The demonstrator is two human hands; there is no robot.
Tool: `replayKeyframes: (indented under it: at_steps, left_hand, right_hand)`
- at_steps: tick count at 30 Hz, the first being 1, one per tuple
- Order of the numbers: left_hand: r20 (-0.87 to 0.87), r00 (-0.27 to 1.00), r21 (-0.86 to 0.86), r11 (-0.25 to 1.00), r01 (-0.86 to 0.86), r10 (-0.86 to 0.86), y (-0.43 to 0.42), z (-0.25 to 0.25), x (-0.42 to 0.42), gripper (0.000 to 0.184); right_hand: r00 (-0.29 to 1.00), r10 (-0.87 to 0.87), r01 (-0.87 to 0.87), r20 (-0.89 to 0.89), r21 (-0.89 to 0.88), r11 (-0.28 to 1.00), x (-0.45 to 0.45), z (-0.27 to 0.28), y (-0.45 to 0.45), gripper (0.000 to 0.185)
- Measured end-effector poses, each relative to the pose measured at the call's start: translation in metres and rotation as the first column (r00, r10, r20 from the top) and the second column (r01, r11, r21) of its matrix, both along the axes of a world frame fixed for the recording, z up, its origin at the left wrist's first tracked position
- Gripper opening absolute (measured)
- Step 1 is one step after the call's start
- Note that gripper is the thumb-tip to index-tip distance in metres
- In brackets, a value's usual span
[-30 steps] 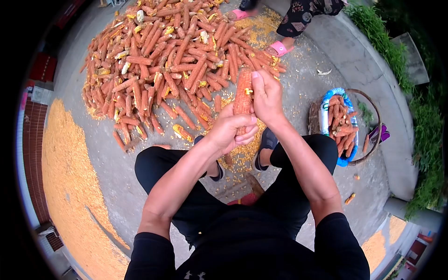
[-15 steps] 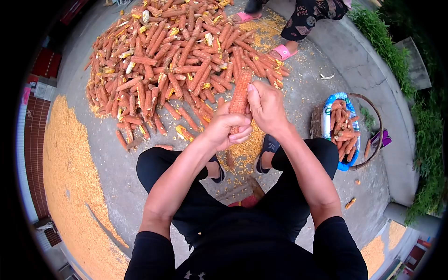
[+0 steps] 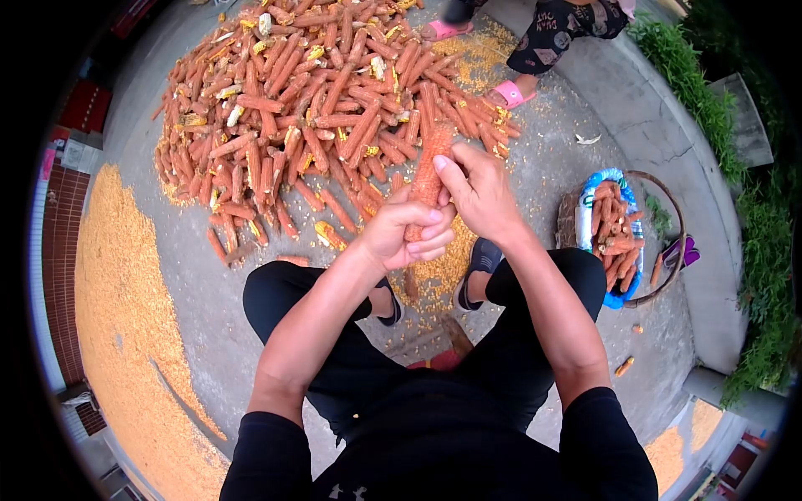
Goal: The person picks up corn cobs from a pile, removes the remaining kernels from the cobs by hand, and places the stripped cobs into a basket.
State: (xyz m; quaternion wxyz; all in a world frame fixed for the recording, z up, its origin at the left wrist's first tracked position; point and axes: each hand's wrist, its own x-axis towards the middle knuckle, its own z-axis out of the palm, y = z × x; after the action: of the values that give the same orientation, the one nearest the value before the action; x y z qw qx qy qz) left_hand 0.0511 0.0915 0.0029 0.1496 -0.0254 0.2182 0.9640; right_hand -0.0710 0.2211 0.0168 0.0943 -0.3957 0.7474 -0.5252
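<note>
Cob (image 3: pixel 428 179) up in my hands, head view: left hand (image 3: pixel 408 230) curled round its lower end, right hand (image 3: pixel 479 190) folded onto its upper side, thumb on it. It tilts over the ground (image 3: pixel 530 188), by the near edge of the pile (image 3: pixel 359 100). Kernels (image 3: pixel 436 280) lie below, between my shoes (image 3: pixel 479 265), and the basket (image 3: pixel 569 219) stands toward the ground's right edge.

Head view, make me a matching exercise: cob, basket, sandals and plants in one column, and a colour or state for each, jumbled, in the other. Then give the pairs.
Column one
1. cob
2. basket
3. sandals
4. plants

Column two
A. pink
B. green
C. gripped by the left hand
D. blue-rimmed

Pairs: 1-C, 2-D, 3-A, 4-B
</note>
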Motion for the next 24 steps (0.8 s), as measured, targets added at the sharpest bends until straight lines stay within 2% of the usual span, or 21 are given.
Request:
replayKeyframes:
  at_steps: [2, 3, 6, 8, 9, 12, 13, 16, 18, 21, 24]
  left_hand:
    - [-0.054, 0.998, 0.073, 0.996, 0.045, -0.041, -0.006, -0.002, 0.001, 0.018]
    - [-0.083, 0.995, 0.108, 0.992, 0.070, -0.061, -0.007, 0.000, 0.001, 0.018]
    - [-0.110, 0.994, -0.053, 0.999, -0.005, -0.001, -0.004, 0.011, -0.001, 0.020]
    - [-0.117, 0.989, -0.403, 0.905, -0.134, 0.094, -0.005, 0.009, -0.007, 0.026]
    - [-0.133, 0.981, -0.558, 0.807, -0.190, 0.139, -0.005, 0.011, -0.010, 0.030]
    - [-0.129, 0.979, -0.809, 0.554, -0.196, 0.158, -0.004, 0.019, -0.006, 0.043]
    - [-0.373, 0.915, -0.868, 0.290, -0.403, 0.155, 0.001, 0.011, -0.007, 0.045]
    - [-0.302, 0.950, -0.951, -0.091, -0.294, 0.085, -0.006, 0.022, 0.001, 0.037]
    - [-0.410, 0.894, -0.910, -0.006, -0.415, 0.180, -0.008, 0.017, -0.001, 0.035]
    - [-0.430, 0.834, -0.854, 0.145, -0.500, 0.345, -0.009, 0.014, -0.003, 0.035]
    - [-0.469, 0.794, -0.816, 0.153, -0.557, 0.386, -0.007, 0.017, -0.003, 0.036]
  right_hand:
    - [0.996, 0.013, -0.017, -0.087, -0.045, 0.999, -0.004, -0.013, -0.001, 0.027]
    - [1.000, 0.030, -0.029, 0.000, -0.071, 0.997, -0.003, -0.013, -0.002, 0.024]
    - [0.963, 0.108, -0.064, 0.248, -0.180, 0.982, -0.001, -0.012, -0.002, 0.017]
    - [0.901, 0.185, -0.074, 0.392, -0.282, 0.956, -0.005, -0.010, 0.001, 0.014]
    - [0.862, 0.234, -0.032, 0.449, -0.413, 0.910, -0.005, -0.006, 0.000, 0.017]
    - [0.885, 0.162, 0.014, 0.437, -0.372, 0.928, -0.016, -0.002, 0.003, 0.021]
    - [0.880, 0.153, 0.007, 0.450, -0.335, 0.942, -0.020, -0.004, 0.005, 0.025]
    - [0.859, 0.171, 0.005, 0.483, -0.341, 0.940, -0.027, 0.000, 0.010, 0.025]
    - [0.848, 0.182, 0.024, 0.497, -0.379, 0.925, -0.028, 0.004, 0.012, 0.027]
    - [0.841, 0.196, 0.031, 0.505, -0.407, 0.913, -0.033, 0.006, 0.016, 0.031]
    - [0.792, 0.283, 0.005, 0.540, -0.470, 0.883, -0.033, 0.008, 0.018, 0.032]
